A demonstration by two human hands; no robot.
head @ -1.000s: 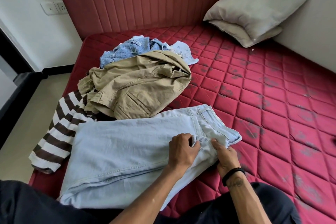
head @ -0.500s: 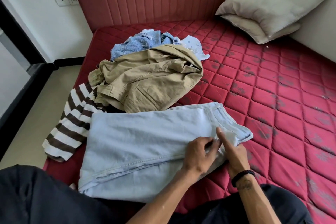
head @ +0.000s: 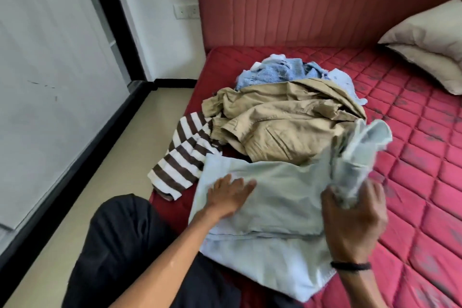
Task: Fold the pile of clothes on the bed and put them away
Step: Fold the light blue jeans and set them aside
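Observation:
Pale blue jeans (head: 280, 197) lie flat at the near edge of the red quilted bed (head: 412, 157). My left hand (head: 230, 195) presses flat on their left part, fingers spread. My right hand (head: 355, 220) grips the waistband end and holds it lifted off the mattress, blurred. Behind the jeans sits the pile: a tan jacket (head: 282, 120) on top, a brown-and-white striped top (head: 182, 157) spilling toward the bed's left edge, and blue garments (head: 272, 74) at the back.
Two grey pillows (head: 430, 45) lean in the far right corner against the red padded headboard (head: 300, 2). A strip of beige floor (head: 100, 170) runs left of the bed beside a white wall panel with black trim. My dark-trousered knee (head: 125, 245) is by the bed edge.
My left hand let go near the waistband and moved left to press flat on the jeans. My right hand lifted the waistband end up. The view swung left.

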